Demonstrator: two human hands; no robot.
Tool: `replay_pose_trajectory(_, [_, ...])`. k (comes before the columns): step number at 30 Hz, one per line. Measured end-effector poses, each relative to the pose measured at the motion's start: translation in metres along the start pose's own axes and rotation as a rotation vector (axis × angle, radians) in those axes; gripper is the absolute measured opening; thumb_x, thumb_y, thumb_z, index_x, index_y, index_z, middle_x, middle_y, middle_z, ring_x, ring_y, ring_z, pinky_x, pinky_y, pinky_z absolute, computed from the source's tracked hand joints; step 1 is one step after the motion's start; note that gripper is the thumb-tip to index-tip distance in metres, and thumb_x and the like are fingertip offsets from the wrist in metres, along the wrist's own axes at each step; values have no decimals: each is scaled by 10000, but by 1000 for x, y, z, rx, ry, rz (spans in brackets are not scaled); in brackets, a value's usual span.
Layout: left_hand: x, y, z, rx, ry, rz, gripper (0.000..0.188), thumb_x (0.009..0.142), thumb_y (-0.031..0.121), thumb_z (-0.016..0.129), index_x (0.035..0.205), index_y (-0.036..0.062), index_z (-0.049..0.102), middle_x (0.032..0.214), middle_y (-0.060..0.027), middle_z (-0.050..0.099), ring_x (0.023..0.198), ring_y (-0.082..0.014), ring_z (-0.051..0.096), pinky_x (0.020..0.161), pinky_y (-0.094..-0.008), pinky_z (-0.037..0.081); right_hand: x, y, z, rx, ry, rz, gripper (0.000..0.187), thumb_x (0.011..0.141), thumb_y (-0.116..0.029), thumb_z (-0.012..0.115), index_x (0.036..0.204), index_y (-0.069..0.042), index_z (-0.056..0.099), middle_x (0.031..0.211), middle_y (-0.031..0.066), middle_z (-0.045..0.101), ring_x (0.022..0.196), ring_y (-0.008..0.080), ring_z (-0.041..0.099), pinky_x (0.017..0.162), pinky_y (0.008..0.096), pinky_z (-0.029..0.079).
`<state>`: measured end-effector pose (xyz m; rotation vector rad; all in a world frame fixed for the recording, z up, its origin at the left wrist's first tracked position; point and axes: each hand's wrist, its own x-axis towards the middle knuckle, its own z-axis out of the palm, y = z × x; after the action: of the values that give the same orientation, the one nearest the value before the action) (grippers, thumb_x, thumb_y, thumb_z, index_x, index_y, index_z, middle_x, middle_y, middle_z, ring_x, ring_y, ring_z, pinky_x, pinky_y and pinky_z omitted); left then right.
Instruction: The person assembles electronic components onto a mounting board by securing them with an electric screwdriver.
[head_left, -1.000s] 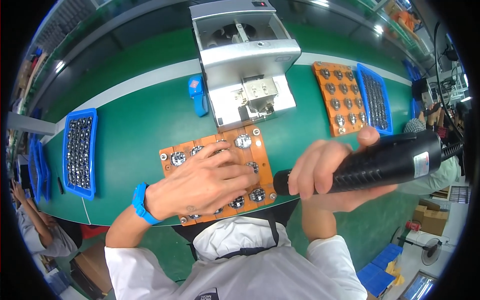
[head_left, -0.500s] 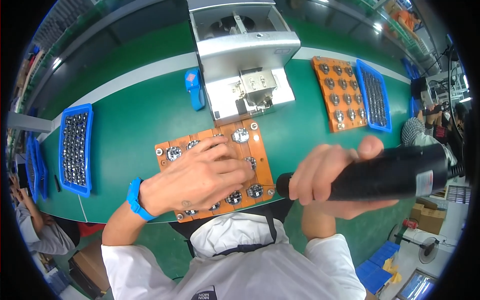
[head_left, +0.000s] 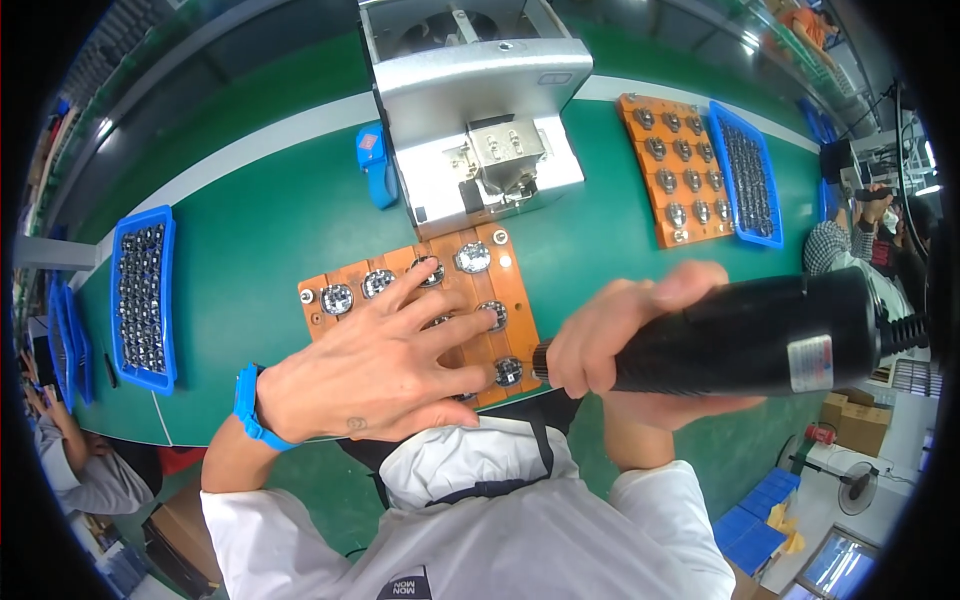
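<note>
My left hand (head_left: 385, 365) lies palm down with fingers spread over an orange fixture board (head_left: 519, 335) at the table's near edge. Its fingertips rest on or just over some of the round silver-and-black parts (head_left: 473, 257) seated in the board; other parts are hidden beneath the hand. A blue wrist strap (head_left: 250, 405) is on that wrist. My right hand (head_left: 625, 335) is wrapped around a thick black electric screwdriver (head_left: 735, 345), held almost level. The screwdriver's nose is at the board's lower right corner, beside a round part (head_left: 508, 372); its bit cannot be made out.
A silver metal machine (head_left: 480, 85) stands behind the board, with a blue strap-like item (head_left: 376, 165) beside it. Far right are a second orange board (head_left: 662, 205) and a blue tray (head_left: 778, 225). Another blue tray (head_left: 170, 300) of parts sits left. Other people work at both sides.
My left fingers have spread apart, uncovering more of the round parts. My right hand has brought the screwdriver left, so its nose meets the board's corner. The whole view has shifted slightly.
</note>
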<state>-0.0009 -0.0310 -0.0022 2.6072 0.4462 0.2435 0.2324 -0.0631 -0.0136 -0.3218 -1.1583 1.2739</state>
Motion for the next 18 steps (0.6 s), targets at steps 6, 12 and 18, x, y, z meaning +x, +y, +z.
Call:
replay_pose_trajectory(6, [-1, -1, 3, -16, 6, 1, 347, 861, 474, 661, 945, 142, 717, 1282, -146, 587, 1218, -352, 519, 1128, -596, 284, 1, 6, -3, 6, -30, -2, 807, 866, -751, 480, 1283, -65, 398, 586, 124, 536, 425, 239, 521, 407, 380, 491])
replay_pose_trajectory(12, [-1, -1, 2, -9, 5, 1, 346, 860, 480, 658, 949, 153, 726, 1285, -143, 584, 1223, -349, 515, 1133, -599, 277, 1, 6, 1, 34, -11, -13, 803, 871, -740, 486, 1277, -51, 401, 587, 125, 537, 425, 237, 520, 413, 388, 495])
replay_pose_trajectory(18, [0, -1, 4, 12, -7, 3, 350, 867, 490, 641, 1000, 181, 737, 1290, -138, 574, 1224, -340, 512, 1130, -604, 277, -2, 6, -1, 12, -28, 26, 762, 887, -701, 509, 1255, -39, 423, 612, 151, 554, 449, 249, 535, 437, 397, 504])
